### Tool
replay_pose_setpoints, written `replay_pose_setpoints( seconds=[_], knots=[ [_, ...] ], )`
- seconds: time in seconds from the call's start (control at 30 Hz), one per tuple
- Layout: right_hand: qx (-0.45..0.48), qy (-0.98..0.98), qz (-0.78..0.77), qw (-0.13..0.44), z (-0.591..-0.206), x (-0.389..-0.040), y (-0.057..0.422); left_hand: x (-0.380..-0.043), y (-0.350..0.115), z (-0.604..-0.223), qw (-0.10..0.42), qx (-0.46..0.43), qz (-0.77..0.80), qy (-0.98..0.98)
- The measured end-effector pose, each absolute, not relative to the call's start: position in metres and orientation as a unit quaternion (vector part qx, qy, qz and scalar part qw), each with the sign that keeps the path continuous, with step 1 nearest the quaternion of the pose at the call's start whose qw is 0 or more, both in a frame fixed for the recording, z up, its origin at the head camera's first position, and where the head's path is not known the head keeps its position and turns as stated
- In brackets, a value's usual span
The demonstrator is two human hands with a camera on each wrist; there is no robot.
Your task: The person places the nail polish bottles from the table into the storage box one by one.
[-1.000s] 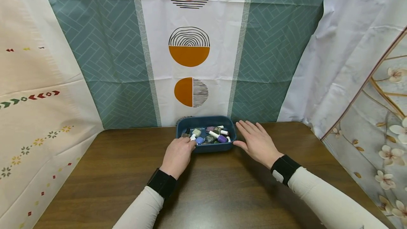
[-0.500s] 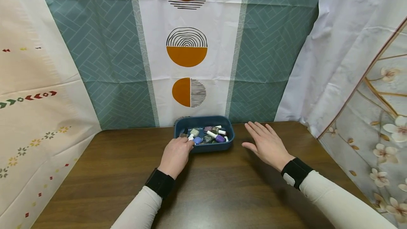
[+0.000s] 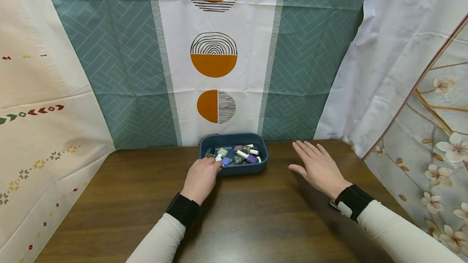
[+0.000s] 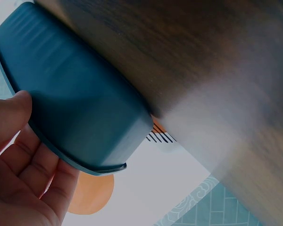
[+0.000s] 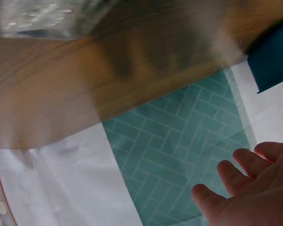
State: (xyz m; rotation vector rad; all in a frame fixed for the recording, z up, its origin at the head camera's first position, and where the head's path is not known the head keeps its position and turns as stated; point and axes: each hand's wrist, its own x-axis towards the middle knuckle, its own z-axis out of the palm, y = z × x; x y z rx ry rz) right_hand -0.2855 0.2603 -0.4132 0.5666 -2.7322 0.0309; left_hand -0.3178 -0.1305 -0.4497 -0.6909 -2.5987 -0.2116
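Note:
A dark blue plastic bin (image 3: 241, 169) stands at the back of the table, with several small nail polish bottles lying inside. Among them are a purple bottle (image 3: 252, 159) with a white cap and a periwinkle blue bottle (image 3: 226, 161). My left hand (image 3: 200, 178) grips the bin's near left rim. In the left wrist view the thumb (image 4: 20, 109) presses the outer wall, while the fingers reach over the rim. Apart from the bin, to its right, my right hand (image 3: 321, 169) hovers over the table with straight, spread fingers, holding nothing.
The brown wooden table (image 3: 256, 222) meets a patterned hanging cloth (image 3: 307, 72) right behind the bin. More cloths hang along the left and right sides. A blurred, shiny grey thing (image 5: 47, 19) shows at the top of the right wrist view.
My right hand has moved off the bin's right end and away to the right. The left hand keeps its grip on the rim, and the bin has barely shifted in view.

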Motion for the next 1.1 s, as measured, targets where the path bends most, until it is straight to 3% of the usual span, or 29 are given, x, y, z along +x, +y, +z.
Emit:
replay_pose_setpoints(
  seconds=[1.1],
  knots=[
    [0.173,-0.968,0.010,0.182,-0.423,-0.248,0.318,-0.317,-0.130,-0.450,0.228,-0.253,-0.072,-0.938]
  ],
)
